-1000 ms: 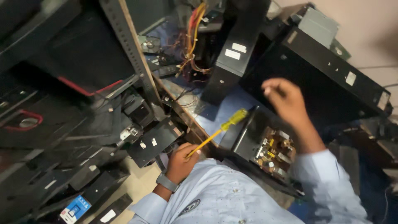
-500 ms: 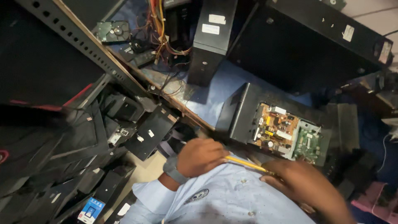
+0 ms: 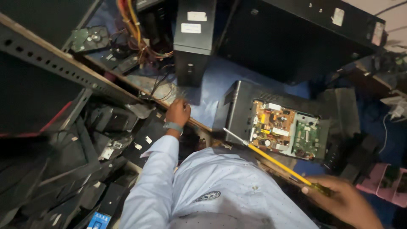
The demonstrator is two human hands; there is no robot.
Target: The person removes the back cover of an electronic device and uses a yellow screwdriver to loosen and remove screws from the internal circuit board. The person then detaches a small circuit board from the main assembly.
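My right hand [image 3: 345, 202] at the lower right grips the handle of a long yellow screwdriver [image 3: 271, 159]. Its metal tip points up-left toward the open black device [image 3: 237, 108], whose brown and green circuit boards [image 3: 282, 133] lie exposed. My left hand [image 3: 178, 112], with a watch band on the wrist, rests with curled fingers on the table edge near loose wires, left of the device. Nothing shows in its grasp. My light blue shirt fills the bottom centre.
A black tower case [image 3: 195, 38] stands upright behind my left hand, with a large black case [image 3: 305, 38] to its right. Orange and yellow cables [image 3: 135, 29] hang at the back. A perforated metal rail [image 3: 51, 59] crosses the left, over piled black parts [image 3: 106, 131].
The screwdriver passed from my left hand to my right hand. My left hand moved up to the table edge. My right hand dropped to the lower right with the tool.
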